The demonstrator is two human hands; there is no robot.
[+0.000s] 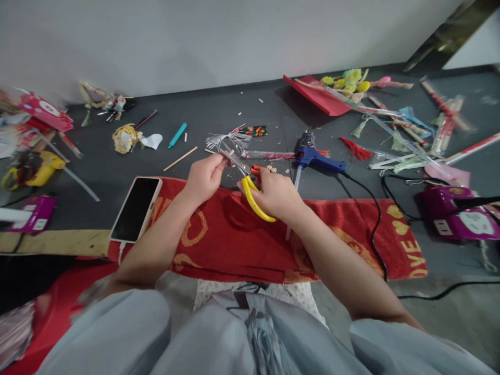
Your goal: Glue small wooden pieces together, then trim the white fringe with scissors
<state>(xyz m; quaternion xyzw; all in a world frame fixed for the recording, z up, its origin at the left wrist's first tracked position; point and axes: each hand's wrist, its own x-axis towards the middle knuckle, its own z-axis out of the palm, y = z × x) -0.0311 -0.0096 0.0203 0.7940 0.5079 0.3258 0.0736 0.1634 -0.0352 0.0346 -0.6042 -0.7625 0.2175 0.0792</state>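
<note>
My right hand [278,194] is closed on the yellow-handled scissors [255,204], whose metal blades point up and left toward my left hand. A small red-orange piece shows beside its fingers. My left hand [205,178] is closed near the blade tips, pinching something too small to make out. Just beyond its fingertips spreads a bundle of thin white strands [228,139]. A floral fabric strip [255,130] lies behind the strands. Both hands are above the front edge of the grey table, over a folded red towel [230,237].
A blue glue gun [320,160] with a black cable lies right of my hands. A phone [136,210] rests on the left. Further out are a teal stick [178,135], a red paper [318,96], tassels and a purple box [455,212].
</note>
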